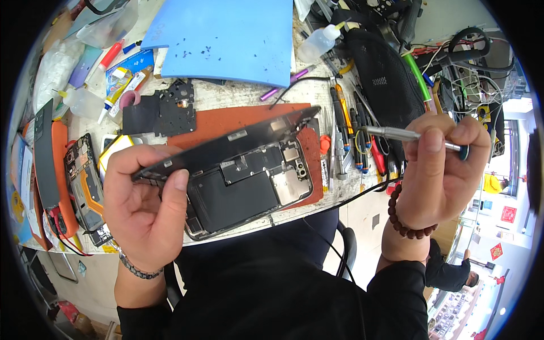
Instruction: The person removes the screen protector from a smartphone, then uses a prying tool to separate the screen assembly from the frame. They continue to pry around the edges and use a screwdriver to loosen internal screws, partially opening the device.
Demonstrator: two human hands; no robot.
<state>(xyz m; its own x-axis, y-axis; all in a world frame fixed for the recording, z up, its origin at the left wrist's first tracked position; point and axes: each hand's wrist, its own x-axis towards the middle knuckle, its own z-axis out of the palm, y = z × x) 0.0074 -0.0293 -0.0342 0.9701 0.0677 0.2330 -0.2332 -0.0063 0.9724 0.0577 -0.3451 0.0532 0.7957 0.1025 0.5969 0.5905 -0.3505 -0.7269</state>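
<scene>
My left hand (140, 212) pinches the near left end of a dark phone screen (226, 144) between thumb and fingers. The screen is tilted up over an opened phone body (235, 201), its far right end near the body's upper edge. A black battery, metal plates and camera lenses show inside the body, which lies on a reddish-brown mat (212, 120). Off to the right, my right hand (445, 175) is raised and closed on a slim silver screwdriver (396, 134). Its tip points left, well apart from the phone.
A light blue mat (232, 42) with dark crumbs lies at the back. Screwdrivers and tweezers (354, 127) stand right of the phone, beside a black mesh pouch (377, 79). Another opened phone (85, 184) lies left, near plastic bottles (85, 105). A person (450, 269) is at far right.
</scene>
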